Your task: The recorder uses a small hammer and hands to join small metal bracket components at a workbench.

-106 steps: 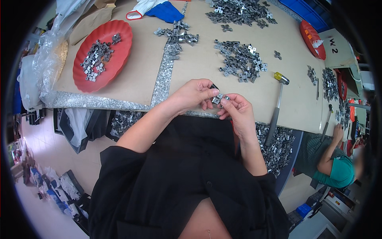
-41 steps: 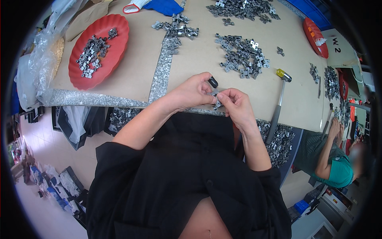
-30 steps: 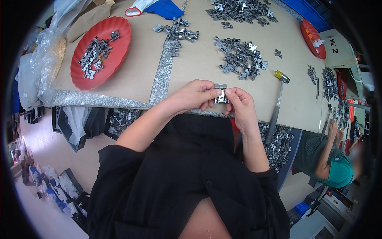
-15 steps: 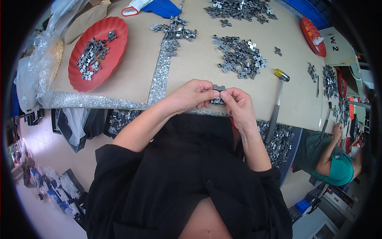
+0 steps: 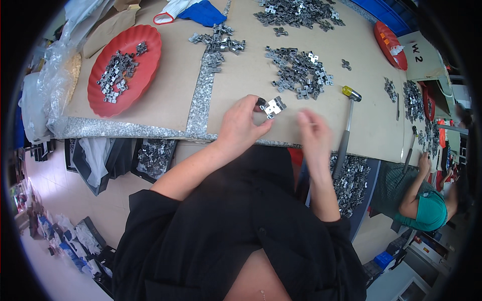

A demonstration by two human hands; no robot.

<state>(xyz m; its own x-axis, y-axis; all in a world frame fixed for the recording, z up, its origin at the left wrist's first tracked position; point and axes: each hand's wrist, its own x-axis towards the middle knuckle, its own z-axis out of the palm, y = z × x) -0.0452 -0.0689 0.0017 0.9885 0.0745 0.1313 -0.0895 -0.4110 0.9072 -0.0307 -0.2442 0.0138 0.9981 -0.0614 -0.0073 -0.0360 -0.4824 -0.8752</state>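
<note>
Above the near edge of the table, my left hand [image 5: 242, 122] pinches a small shiny metal bracket [image 5: 273, 107] with square tabs between thumb and fingers. My right hand [image 5: 315, 134] is apart from it, just to the right, and smeared by motion, so its fingers cannot be made out. Beyond both hands lies a pile of similar metal brackets [image 5: 300, 72]. A hammer [image 5: 346, 131] with a yellow head and dark grip lies right of my right hand, its handle past the table edge.
A red scalloped dish [image 5: 148, 70] with brackets stands at the left. More bracket piles [image 5: 296, 13] lie farther back, near a blue-and-white glove [image 5: 203, 12]. Below the table are bins of metal parts [image 5: 154, 158]. At the right, a person in a green top [image 5: 426, 209] works.
My hands have come apart. The left keeps the metal bracket, now turned and raised a little; the right has let go and moved right.
</note>
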